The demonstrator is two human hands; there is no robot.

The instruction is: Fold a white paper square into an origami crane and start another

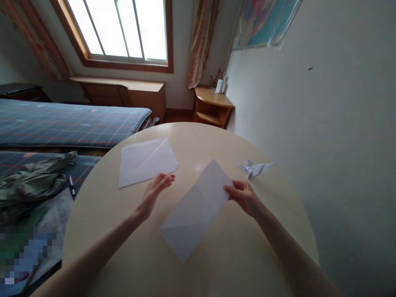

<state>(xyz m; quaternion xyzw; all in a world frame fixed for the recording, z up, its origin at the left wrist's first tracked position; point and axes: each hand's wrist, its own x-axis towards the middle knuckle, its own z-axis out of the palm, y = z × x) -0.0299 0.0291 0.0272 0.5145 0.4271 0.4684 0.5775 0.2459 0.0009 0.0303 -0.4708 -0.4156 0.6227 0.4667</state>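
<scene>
A creased sheet of white paper (pixel 198 206) slants over the middle of the round table, its far corner pointing away from me. My right hand (pixel 243 194) pinches its right edge between thumb and fingers. Near the stack of white paper (pixel 145 161), my left hand (pixel 157 187) is loosely bent with nothing in it, apart from the creased sheet. The stack lies at the table's far left, and its top sheet shows a diagonal crease. Beyond my right hand stands a folded white paper crane (pixel 253 168) with spread wings.
The round cream table (pixel 99 214) fills the foreground, close to the white wall (pixel 340 144) on the right. At left are a plaid mattress (pixel 62 123), crumpled grey-green cloth (pixel 37 181) and a pen (pixel 72 185). A small corner shelf (pixel 213 99) stands behind the table.
</scene>
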